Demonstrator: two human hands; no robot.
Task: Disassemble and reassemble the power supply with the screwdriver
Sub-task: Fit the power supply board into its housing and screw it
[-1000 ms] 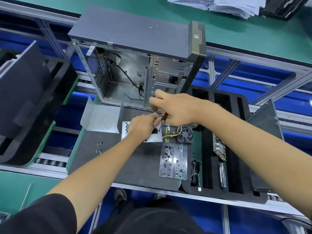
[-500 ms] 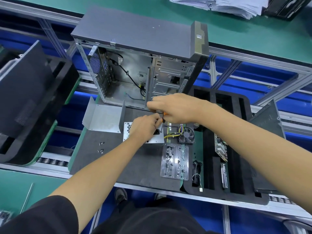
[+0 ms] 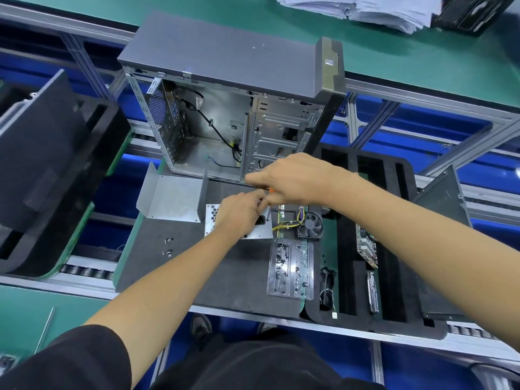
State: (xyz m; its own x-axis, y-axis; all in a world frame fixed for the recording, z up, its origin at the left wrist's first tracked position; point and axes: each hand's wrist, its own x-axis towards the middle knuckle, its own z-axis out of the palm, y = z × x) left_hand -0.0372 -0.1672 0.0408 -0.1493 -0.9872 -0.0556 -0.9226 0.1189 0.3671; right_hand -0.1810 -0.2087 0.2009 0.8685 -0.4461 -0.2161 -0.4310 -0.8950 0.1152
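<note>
The silver power supply (image 3: 260, 233) lies on the dark mat (image 3: 174, 266), its vented end and black socket partly showing. My left hand (image 3: 239, 212) rests curled on top of it, fingertips pinching near the screwdriver shaft. My right hand (image 3: 292, 178) grips the orange-handled screwdriver (image 3: 269, 205), whose dark shaft points down at the unit's right edge. The handle is mostly hidden in my fist. The removed grey metal cover (image 3: 171, 197) stands to the left. Loose screws (image 3: 168, 246) lie on the mat.
An open computer case (image 3: 230, 108) stands behind the hands. A fan with coloured wires (image 3: 309, 225) sits right of the power supply, a clear plastic tray (image 3: 291, 268) in front. A black foam holder (image 3: 394, 249) with boards is at right, another black tray (image 3: 50, 170) at left.
My right hand has lowered slightly and closed over the screwdriver handle, hiding most of the orange. My left hand stays on the power supply. The view has shifted a little.
</note>
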